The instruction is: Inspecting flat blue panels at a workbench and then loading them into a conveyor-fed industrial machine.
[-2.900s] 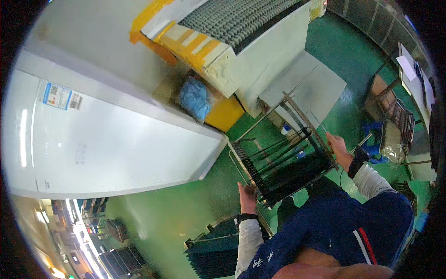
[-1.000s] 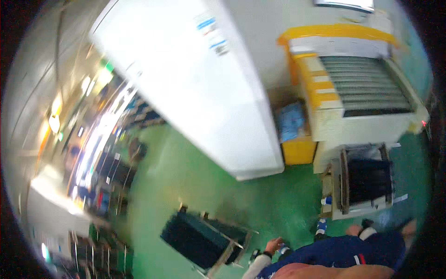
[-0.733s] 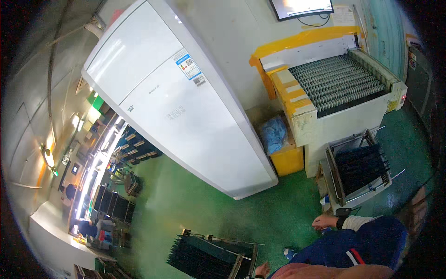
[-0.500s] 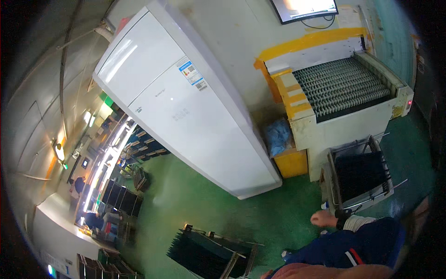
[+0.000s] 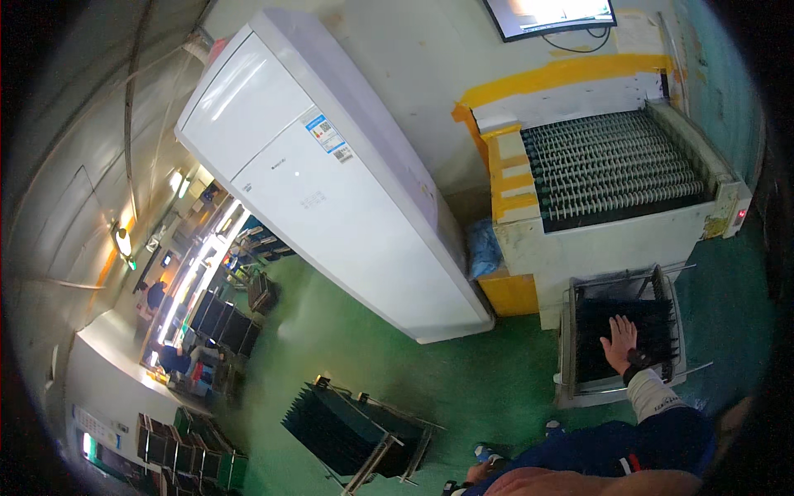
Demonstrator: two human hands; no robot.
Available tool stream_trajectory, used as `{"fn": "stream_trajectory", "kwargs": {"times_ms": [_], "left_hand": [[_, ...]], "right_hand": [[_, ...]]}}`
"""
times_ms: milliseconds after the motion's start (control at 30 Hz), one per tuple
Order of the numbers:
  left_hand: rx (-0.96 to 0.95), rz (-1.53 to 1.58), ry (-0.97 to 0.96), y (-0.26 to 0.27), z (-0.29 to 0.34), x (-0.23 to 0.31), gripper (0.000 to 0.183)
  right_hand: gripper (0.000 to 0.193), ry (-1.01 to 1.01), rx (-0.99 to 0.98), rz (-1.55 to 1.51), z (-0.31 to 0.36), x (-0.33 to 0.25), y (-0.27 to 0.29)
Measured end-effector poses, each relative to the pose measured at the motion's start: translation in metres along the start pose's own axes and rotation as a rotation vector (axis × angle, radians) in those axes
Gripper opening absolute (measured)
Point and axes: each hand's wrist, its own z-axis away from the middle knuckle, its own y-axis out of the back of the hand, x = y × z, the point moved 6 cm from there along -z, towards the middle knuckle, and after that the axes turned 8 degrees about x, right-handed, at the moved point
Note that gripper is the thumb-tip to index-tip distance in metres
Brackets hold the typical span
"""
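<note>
My right hand (image 5: 620, 343), with a dark watch at the wrist, reaches over the metal rack (image 5: 566, 355) at the right. Its fingers are spread, palm down, above or on the tightly packed dark thin sheets (image 5: 595, 318) in that rack; whether it touches them is not clear. At the lower edge, part of my left hand (image 5: 480, 471) shows close to my shoe, its fingers too small and covered to read. Left of my feet a second metal rack (image 5: 376, 463), tilted in the view, holds more dark sheets (image 5: 331, 430) in a row.
A machine with a bed of rollers (image 5: 616, 165) stands behind the right rack. Beside it are a yellow bin (image 5: 509, 295) with a blue bag (image 5: 484, 248) and a tall white cabinet air conditioner (image 5: 331, 198). Stacked racks (image 5: 186, 450) and people at a lit bench (image 5: 194, 289) are at left.
My right hand has moved forward from beside the right rack to over its sheets, the fingers now spread. More of my left hand has come into view. The view has shifted slightly.
</note>
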Motion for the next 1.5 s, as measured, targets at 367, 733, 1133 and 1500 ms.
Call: {"fn": "stream_trajectory", "kwargs": {"times_ms": [367, 733, 1133, 1500], "left_hand": [[0.016, 0.935, 0.71, -0.014, 0.03, 0.021, 0.043], [0.234, 0.975, 0.869, 0.012, 0.073, 0.065, 0.047], [0.33, 0.987, 0.898, -0.008, 0.108, 0.038, 0.055], [0.247, 0.944, 0.878, 0.0, 0.114, 0.048, 0.064]], "right_hand": [[0.058, 0.078, 0.098, 0.007, -0.014, -0.001, 0.013], [0.051, 0.128, 0.173, 0.189, -0.034, 0.014, -0.02], [0.052, 0.161, 0.196, 0.225, -0.036, 0.036, -0.039], [0.053, 0.114, 0.114, 0.31, -0.038, 0.034, -0.053]]}}
